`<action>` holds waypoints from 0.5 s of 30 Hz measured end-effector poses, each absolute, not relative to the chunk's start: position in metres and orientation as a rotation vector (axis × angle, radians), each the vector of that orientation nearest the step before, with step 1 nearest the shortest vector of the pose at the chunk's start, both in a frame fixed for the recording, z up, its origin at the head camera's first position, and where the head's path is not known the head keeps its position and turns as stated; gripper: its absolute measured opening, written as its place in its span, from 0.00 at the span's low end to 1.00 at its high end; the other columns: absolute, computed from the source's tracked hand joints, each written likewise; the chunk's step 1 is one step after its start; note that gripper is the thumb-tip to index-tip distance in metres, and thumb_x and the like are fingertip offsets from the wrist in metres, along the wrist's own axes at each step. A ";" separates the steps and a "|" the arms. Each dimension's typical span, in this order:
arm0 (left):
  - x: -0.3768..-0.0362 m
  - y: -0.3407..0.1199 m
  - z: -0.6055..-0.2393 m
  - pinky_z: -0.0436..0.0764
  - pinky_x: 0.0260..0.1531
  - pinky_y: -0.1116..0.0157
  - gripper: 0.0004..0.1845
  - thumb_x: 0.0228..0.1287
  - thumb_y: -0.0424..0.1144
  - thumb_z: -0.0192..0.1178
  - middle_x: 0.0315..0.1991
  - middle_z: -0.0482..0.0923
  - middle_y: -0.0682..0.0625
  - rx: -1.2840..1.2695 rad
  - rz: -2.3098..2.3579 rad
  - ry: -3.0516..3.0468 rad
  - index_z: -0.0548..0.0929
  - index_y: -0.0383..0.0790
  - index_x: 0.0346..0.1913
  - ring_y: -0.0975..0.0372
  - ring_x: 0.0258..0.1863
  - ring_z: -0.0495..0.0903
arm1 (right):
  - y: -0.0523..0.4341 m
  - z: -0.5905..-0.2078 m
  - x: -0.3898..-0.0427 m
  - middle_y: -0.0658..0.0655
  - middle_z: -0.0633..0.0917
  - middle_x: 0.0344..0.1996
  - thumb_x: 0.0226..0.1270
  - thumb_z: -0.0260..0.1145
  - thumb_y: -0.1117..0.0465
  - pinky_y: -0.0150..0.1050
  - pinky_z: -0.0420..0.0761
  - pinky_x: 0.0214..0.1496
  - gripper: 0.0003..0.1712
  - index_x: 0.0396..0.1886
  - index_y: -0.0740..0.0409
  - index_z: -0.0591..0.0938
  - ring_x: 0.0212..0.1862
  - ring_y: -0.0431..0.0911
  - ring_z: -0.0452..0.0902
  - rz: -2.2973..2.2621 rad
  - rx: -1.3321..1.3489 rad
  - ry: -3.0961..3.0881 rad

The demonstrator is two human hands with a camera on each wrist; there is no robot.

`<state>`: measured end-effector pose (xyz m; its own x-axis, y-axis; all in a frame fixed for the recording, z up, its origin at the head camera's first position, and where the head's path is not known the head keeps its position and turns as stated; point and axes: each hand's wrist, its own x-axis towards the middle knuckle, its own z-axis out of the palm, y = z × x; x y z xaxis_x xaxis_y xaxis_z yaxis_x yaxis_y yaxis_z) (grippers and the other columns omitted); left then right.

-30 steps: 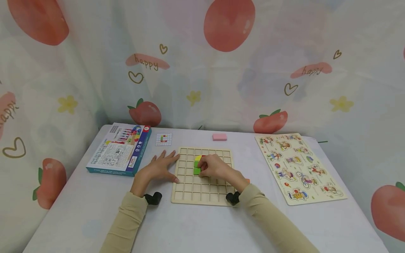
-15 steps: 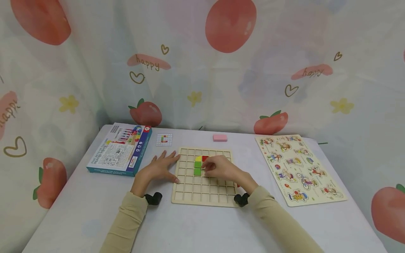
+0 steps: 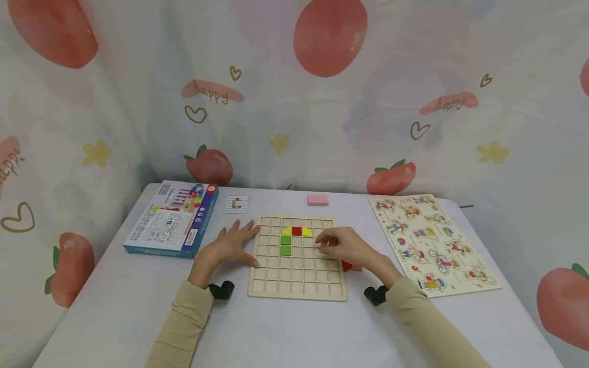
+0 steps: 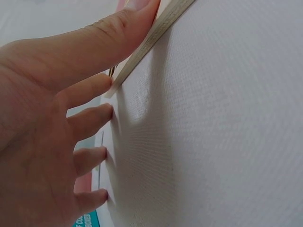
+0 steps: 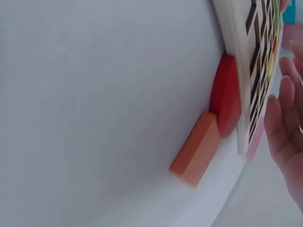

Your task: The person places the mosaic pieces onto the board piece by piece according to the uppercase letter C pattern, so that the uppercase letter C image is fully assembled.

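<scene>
A wooden grid board lies in the middle of the table. In its cells sit a yellow piece, a red square, another yellow piece and two green squares below. My left hand lies flat and spread on the table, its thumb against the board's left edge. My right hand hovers over the board's right side with relaxed fingers, holding nothing. A red piece and an orange piece lie against the board's right edge.
A blue toy box lies at the left, a small pattern card and a pink block behind the board. A peg puzzle with figures covers the right side. A printed curtain hangs close behind and to the left.
My right hand has drawn back to the right off the coloured pieces, uncovering the red square and second yellow piece in the top row. The left hand has stayed put.
</scene>
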<state>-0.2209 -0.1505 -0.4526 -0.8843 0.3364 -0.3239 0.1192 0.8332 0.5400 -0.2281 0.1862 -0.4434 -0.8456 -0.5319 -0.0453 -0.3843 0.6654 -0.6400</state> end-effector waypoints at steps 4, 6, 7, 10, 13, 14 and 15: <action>-0.221 -0.151 -0.454 0.31 0.78 0.36 0.56 0.53 0.51 0.79 0.84 0.46 0.46 0.346 0.728 2.599 0.59 0.48 0.82 0.42 0.84 0.32 | 0.198 -0.444 -0.227 0.48 0.84 0.33 0.66 0.73 0.64 0.31 0.77 0.37 0.10 0.46 0.57 0.88 0.34 0.42 0.75 -0.949 -0.711 2.677; -0.221 -0.151 -0.454 0.31 0.78 0.36 0.56 0.52 0.51 0.79 0.84 0.47 0.46 0.350 0.728 2.600 0.59 0.48 0.82 0.42 0.83 0.33 | 0.204 -0.444 -0.227 0.48 0.84 0.33 0.66 0.73 0.64 0.31 0.77 0.37 0.10 0.46 0.58 0.88 0.34 0.42 0.74 -0.938 -0.696 2.693; -0.221 -0.151 -0.453 0.31 0.78 0.36 0.56 0.52 0.51 0.79 0.84 0.47 0.46 0.350 0.730 2.599 0.59 0.48 0.82 0.42 0.84 0.33 | 0.207 -0.444 -0.227 0.48 0.84 0.33 0.66 0.73 0.64 0.31 0.77 0.36 0.10 0.46 0.58 0.88 0.34 0.42 0.74 -0.931 -0.688 2.700; -0.221 -0.150 -0.453 0.31 0.78 0.36 0.56 0.52 0.51 0.79 0.84 0.47 0.45 0.352 0.732 2.599 0.59 0.48 0.82 0.42 0.83 0.33 | 0.216 -0.445 -0.227 0.48 0.84 0.33 0.66 0.73 0.64 0.31 0.77 0.35 0.10 0.46 0.58 0.88 0.34 0.43 0.74 -0.920 -0.657 2.708; -0.222 -0.151 -0.453 0.32 0.78 0.36 0.56 0.52 0.51 0.79 0.84 0.47 0.46 0.350 0.730 2.603 0.59 0.48 0.82 0.42 0.83 0.33 | 0.224 -0.446 -0.226 0.49 0.84 0.33 0.66 0.72 0.64 0.31 0.77 0.35 0.10 0.46 0.58 0.88 0.35 0.43 0.74 -0.920 -0.645 2.708; -0.222 -0.151 -0.454 0.32 0.78 0.36 0.56 0.52 0.51 0.79 0.84 0.47 0.45 0.350 0.729 2.605 0.59 0.48 0.82 0.42 0.83 0.33 | 0.226 -0.446 -0.226 0.49 0.84 0.33 0.66 0.72 0.64 0.31 0.77 0.34 0.10 0.46 0.59 0.88 0.35 0.43 0.75 -0.926 -0.641 2.704; -0.222 -0.151 -0.454 0.33 0.78 0.36 0.56 0.52 0.51 0.79 0.84 0.47 0.45 0.351 0.728 2.607 0.59 0.48 0.82 0.41 0.83 0.33 | 0.228 -0.447 -0.226 0.49 0.84 0.33 0.66 0.72 0.64 0.31 0.77 0.34 0.09 0.46 0.59 0.88 0.35 0.44 0.75 -0.930 -0.638 2.702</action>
<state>-0.2223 -0.1511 -0.4543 -0.8844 0.3426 -0.3170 0.1288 0.8318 0.5399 -0.2261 0.2283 -0.4469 -0.8833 -0.4650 -0.0589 -0.3304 0.7068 -0.6255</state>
